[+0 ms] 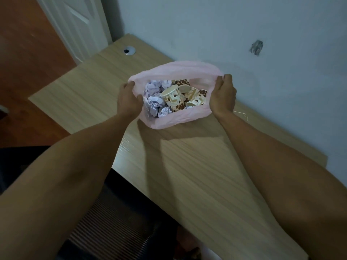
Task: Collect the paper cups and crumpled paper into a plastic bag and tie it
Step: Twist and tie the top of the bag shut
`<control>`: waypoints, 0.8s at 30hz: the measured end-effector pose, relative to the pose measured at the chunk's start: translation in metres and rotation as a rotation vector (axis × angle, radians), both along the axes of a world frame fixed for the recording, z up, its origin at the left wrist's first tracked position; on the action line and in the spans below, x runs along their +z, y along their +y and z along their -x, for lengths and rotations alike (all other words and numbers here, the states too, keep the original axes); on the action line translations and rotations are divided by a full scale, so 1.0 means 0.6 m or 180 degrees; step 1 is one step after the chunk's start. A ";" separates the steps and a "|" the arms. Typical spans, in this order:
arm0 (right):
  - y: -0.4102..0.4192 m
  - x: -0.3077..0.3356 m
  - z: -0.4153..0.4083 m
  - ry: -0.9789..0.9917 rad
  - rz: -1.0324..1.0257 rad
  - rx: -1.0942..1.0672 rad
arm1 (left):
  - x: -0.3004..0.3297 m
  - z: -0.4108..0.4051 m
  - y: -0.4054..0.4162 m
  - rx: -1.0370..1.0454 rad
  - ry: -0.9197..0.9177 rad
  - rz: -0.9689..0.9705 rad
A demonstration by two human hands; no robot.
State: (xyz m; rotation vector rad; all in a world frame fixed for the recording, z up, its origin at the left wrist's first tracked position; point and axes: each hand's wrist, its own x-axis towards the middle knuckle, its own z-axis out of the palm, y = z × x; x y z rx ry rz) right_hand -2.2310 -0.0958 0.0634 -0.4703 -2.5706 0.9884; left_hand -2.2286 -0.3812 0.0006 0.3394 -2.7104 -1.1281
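Pink plastic bag resting on the wooden desk, near the wall, mouth stretched wide. Inside, paper cups with a brown dot print piled toward the right, balls of crumpled paper toward the left; none seen loose on the desk. Collecting judged complete, tying step about to start. Left hand closed on the bag's left rim, right hand closed on the right rim, fingers curled over the film at each side, bag mouth held between the two. Next move, by judgement: draw both rims up and inward, gather the slack into two tails, cross and knot above the cups. Thin film likely to slip or tear if pulled hard. Further out, a cable grommet at the far desk corner and a pale thread just beside the right wrist.
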 end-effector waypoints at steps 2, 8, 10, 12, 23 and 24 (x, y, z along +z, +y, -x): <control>0.003 0.009 -0.003 0.0033 0.0037 -0.0017 | 0.015 -0.002 0.007 0.0086 0.0186 0.0020; 0.039 0.078 -0.015 0.0140 0.0239 -0.0206 | 0.121 0.012 0.042 -0.0011 0.0468 -0.0177; 0.066 0.117 -0.026 0.0147 0.0415 -0.0220 | 0.164 0.017 0.051 -0.0044 0.0267 -0.0438; 0.098 0.155 -0.040 0.0029 0.0608 -0.0147 | 0.207 0.023 0.064 -0.0074 -0.0043 -0.0665; 0.290 0.269 -0.157 -0.1229 -0.0627 -0.1212 | 0.388 0.032 0.173 -0.0800 -0.1030 0.1428; 0.308 0.275 -0.171 -0.1208 -0.0607 -0.1345 | 0.394 0.036 0.183 -0.0806 -0.0961 0.1395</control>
